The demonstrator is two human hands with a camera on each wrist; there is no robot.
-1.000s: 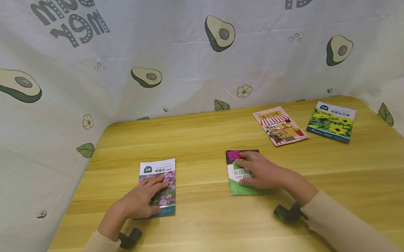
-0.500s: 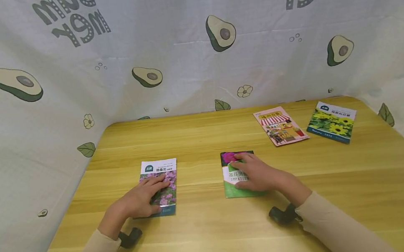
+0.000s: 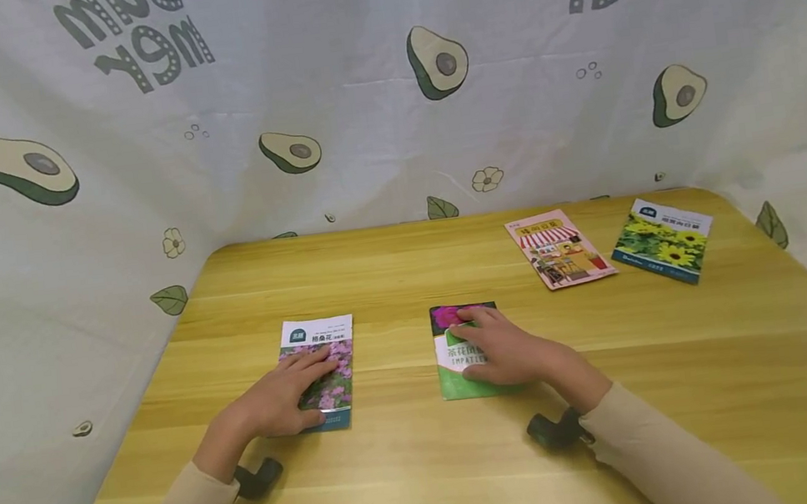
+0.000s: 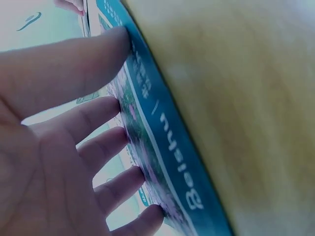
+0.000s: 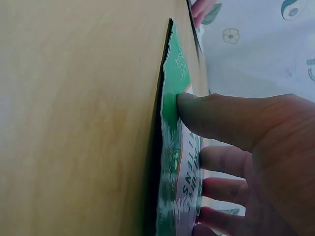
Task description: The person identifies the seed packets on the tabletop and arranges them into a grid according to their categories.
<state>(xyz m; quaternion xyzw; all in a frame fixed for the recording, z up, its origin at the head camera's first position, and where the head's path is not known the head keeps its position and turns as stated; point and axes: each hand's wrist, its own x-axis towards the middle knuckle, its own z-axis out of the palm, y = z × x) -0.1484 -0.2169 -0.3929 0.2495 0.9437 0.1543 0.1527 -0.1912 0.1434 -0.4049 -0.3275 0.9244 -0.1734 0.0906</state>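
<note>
Plainly, in the head view, both palms faced down over seed packets on the wooden tabletop (image 3: 401,479). The left hand (image 3: 278,398) rested on a packet with pink flowers (image 3: 344,377), its grip loose and spread, fingers laid across the print rather than curled round it. The right hand (image 3: 512,348) lay likewise on a green-and-white packet (image 3: 460,367) near the middle, grip open, fingertips on its face. Farther back on the right lay a pink packet (image 3: 560,249) and, just beside it, a packet with yellow flowers (image 3: 663,241), both untouched. A patterned cloth (image 3: 349,57) hung behind.

In the left wrist view, the thumb touched the blue band lettered "Beishu", and the four fingertips met the flowered print, well spread.

In the right wrist view, the thumb pressed the green part, with the other fingertips by the lettered white area.
</note>
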